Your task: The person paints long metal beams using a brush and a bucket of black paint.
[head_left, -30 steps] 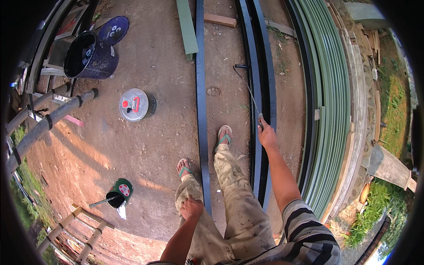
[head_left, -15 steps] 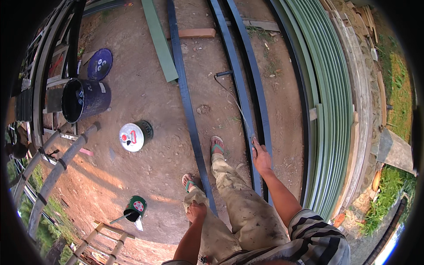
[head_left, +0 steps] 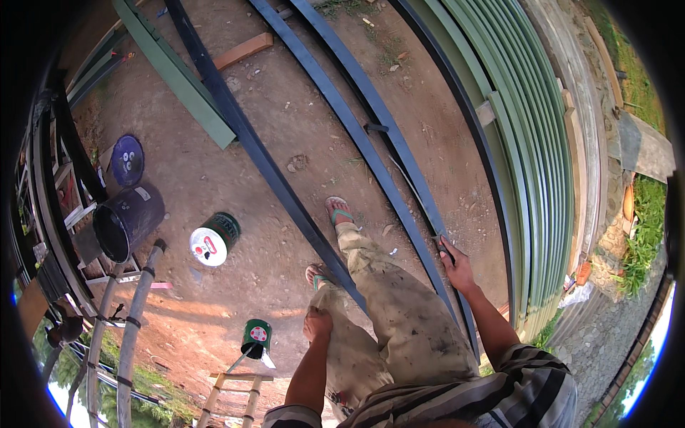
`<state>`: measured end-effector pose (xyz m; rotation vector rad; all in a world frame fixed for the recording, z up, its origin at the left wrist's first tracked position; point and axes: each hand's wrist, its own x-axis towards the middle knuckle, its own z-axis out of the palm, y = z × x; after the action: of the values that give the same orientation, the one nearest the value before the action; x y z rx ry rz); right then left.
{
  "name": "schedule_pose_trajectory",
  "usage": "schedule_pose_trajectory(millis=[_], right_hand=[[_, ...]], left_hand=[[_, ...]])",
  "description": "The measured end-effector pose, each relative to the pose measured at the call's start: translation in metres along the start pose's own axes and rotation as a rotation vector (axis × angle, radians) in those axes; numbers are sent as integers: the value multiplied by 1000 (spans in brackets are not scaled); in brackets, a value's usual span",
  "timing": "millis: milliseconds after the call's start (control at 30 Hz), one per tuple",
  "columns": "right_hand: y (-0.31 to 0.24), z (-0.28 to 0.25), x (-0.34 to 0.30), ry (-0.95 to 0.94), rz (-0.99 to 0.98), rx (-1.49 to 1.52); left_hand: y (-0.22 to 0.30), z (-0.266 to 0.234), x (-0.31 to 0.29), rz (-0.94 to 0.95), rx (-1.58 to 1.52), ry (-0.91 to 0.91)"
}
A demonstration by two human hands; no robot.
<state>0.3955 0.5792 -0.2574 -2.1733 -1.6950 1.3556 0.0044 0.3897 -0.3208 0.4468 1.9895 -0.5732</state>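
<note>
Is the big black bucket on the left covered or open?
Open: the black bucket shows its dark inside, and a round blue lid lies apart on the ground.

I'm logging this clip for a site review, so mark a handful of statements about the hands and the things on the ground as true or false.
1. The right hand grips a thin rod that lies along the dark steel beams. True.
2. The left hand holds a paint brush. False: it holds nothing and rests by the left thigh.
3. The green paint can with the white lid lies on its side on the dirt. True.
4. The black bucket stands to the person's right. False: it is on the left, near the round blue lid.
5. The person wears closed boots. False: the feet are in flip-flops.
</note>
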Motion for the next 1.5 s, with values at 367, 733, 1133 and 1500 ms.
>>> schedule_pose_trajectory(millis=[367,733,1133,1500], right_hand=[[22,-5,10,-46,11,-122],[31,16,47,0,-69,-165],[-62,31,70,0,-185,-125],[-118,117,67,-22,-67,-541]], left_hand=[[9,-7,-2,-34,-1,-18],[6,9,-5,-94,-38,-64],[-8,10,1,-20,-73,-31],[-36,13,13,197,-337,88]])
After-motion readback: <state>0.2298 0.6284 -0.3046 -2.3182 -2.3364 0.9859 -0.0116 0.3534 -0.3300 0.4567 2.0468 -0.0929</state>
